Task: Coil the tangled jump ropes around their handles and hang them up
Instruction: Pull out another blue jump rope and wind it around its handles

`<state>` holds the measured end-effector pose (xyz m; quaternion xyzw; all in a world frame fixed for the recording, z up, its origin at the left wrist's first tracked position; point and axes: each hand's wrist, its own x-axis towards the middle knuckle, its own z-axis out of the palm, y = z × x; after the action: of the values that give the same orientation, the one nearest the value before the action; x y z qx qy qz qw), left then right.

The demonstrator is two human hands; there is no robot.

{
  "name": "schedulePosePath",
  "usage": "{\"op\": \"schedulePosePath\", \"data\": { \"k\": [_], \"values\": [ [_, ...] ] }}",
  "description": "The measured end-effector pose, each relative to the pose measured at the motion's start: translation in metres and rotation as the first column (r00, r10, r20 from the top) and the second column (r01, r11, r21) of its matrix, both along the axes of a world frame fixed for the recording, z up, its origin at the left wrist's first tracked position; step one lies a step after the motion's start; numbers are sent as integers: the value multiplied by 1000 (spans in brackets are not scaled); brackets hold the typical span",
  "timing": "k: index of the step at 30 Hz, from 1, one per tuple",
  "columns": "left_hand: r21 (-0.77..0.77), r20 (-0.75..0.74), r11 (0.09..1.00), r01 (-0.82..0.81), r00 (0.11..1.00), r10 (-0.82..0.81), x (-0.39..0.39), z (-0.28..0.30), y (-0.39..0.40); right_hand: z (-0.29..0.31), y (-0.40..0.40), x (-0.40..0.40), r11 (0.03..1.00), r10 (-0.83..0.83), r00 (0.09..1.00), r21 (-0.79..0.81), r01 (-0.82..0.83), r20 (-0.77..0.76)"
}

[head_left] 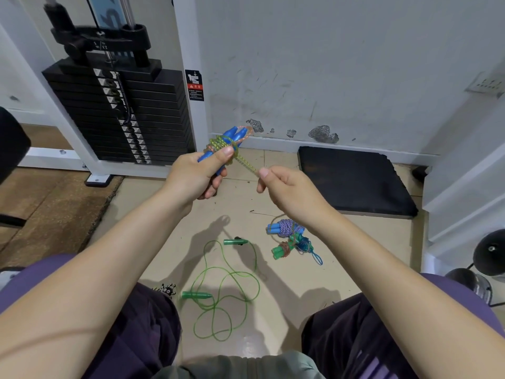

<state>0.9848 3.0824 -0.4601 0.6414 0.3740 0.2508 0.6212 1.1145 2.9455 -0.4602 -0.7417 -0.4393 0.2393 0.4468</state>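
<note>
My left hand (pixel 197 170) grips a pair of blue plastic jump-rope handles (pixel 222 144), fingers curled round them and thumb pressed on top, over the yellow-green speckled rope (pixel 218 143) wound around them. My right hand (pixel 284 187) pinches the free end of that rope between thumb and forefinger, just right of the bundle, the strand taut between both hands. On the beige floor (pixel 341 255) nearer me lies a loose green translucent jump rope with green handles (pixel 218 296). To its right sit two already coiled ropes (pixel 287 239), touching each other. A black floor mat (pixel 355 179) lies far right by the wall.
</note>
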Motion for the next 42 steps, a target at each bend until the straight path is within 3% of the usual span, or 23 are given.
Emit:
{"op": "schedulePosePath", "data": {
  "k": [3, 9, 19, 27, 32, 38, 42],
  "values": [
    [-11, 6, 1000, 15, 1000, -15, -1, 1, 1, -4, 0, 4, 997, -66, 976, 29, 74, -206],
    [-4, 30, 999, 54, 998, -54, -2, 1, 0, -4, -3, 6, 984, -106, 938, 99, 146, -329],
    [-37, 142, 992, 118, 984, -112, -2, 3, -9, -17, 4, 12, 981, -181, 969, -100, 166, -170],
    [-49, 151, 997, 62, 987, -54, -5, 3, 0, -5, 0, 2, 993, -54, 928, 74, 88, -370],
    [-54, 166, 998, 35, 986, -25, -3, 2, -2, -6, 2, -2, 1000, 23, 954, 9, -22, -298],
    [-61, 207, 998, 16, 978, -3, -3, 4, -7, -8, 1, 9, 982, 41, 999, -185, -39, 5],
    [21, 149, 1000, -5, 989, 2, -4, 5, -7, -10, 1, 7, 975, 79, 997, -207, -75, 10]
  ]
}}
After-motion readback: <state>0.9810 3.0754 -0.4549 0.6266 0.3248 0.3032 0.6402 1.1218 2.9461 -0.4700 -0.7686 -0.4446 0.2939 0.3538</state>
